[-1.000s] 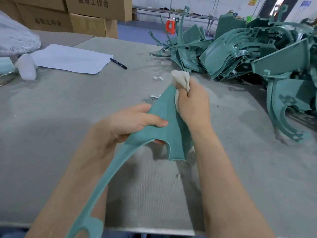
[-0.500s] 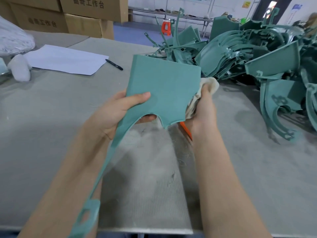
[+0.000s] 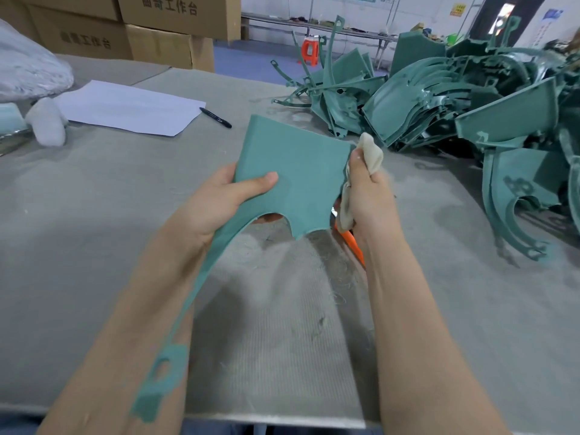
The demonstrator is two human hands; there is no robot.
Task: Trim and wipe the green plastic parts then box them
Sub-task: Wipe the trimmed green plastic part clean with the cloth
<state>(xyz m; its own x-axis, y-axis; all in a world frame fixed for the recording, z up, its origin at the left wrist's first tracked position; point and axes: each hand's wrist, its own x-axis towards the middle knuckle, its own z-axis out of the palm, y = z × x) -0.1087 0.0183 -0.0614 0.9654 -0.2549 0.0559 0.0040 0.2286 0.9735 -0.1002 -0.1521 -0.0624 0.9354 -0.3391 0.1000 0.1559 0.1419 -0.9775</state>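
I hold a green plastic part (image 3: 298,171) up over the table, its flat panel facing me and its long thin arm trailing down to a tab near the table's front edge. My left hand (image 3: 226,199) grips the panel's left side, thumb across its face. My right hand (image 3: 367,196) grips a cream cloth (image 3: 370,152) against the panel's right edge. An orange-handled tool (image 3: 353,243) shows just below that hand; whether the hand holds it is unclear. A large pile of green parts (image 3: 439,98) lies at the back right.
The grey felt-covered table (image 3: 94,246) carries a white paper sheet (image 3: 125,108) and a black pen (image 3: 216,117) at the back left. A white bag (image 3: 28,73) and a white roll (image 3: 47,124) sit at the far left. Cardboard boxes (image 3: 157,32) stand behind.
The part has been turned from edge-on to flat face toward me and lifted. My right hand with the cloth has moved from the part's top edge to its right edge.
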